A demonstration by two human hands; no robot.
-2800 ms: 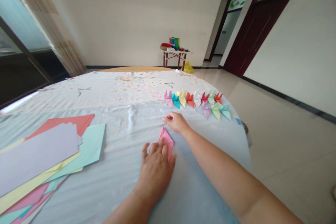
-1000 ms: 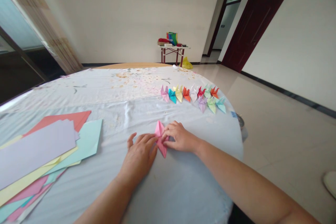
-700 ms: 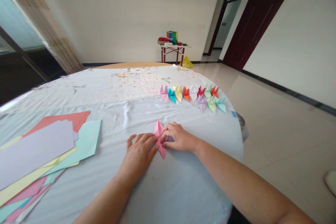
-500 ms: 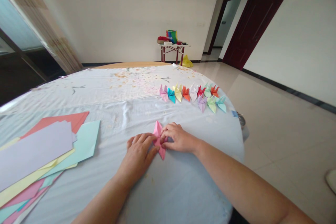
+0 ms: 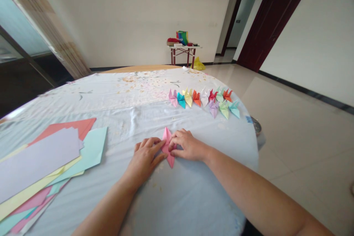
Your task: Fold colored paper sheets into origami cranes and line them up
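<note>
Both the left hand and right hand pinch the pink folded paper near the table's right edge; uneven pressure could skew its crease.

A round tabletop is covered by a pale blue-white cloth, faintly patterned toward the far side. On the cloth at the left lies a loose stack of coloured paper sheets, lilac on top, with yellow, mint, pink and orange beneath. A pink folded paper piece lies flat near the middle. Toward the far right edge stand two rows of small folded paper cranes in many colours.
</note>
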